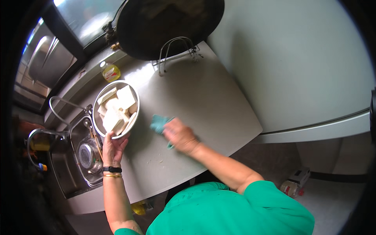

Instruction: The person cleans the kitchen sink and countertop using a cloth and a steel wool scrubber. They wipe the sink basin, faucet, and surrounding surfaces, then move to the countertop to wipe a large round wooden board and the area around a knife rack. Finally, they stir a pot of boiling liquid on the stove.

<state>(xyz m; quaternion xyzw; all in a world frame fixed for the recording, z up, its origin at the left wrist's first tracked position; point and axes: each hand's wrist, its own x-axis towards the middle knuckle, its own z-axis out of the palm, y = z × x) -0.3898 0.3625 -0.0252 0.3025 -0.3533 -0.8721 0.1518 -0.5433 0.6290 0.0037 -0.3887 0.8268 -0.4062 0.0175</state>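
My left hand (115, 147) grips the near rim of a round metal mesh strainer (138, 102), held up above the counter beside the sink. In it lie several thick white slabs (126, 97), which look like tofu. My right hand (180, 135) is shut on a teal cloth (159, 123) at the grey countertop (205, 97); the hand is slightly blurred. A few pale crumbs (160, 161) lie on the counter between my hands, towards the near edge.
On the left is a double steel sink (66, 173) with a metal bowl (89, 155) and curved faucets. A yellow dish-soap bottle (111, 72) stands behind the strainer. A large dark wok (170, 26) leans in a wire rack (176, 57) at the back. A pale refrigerator (293, 67) borders the right side.
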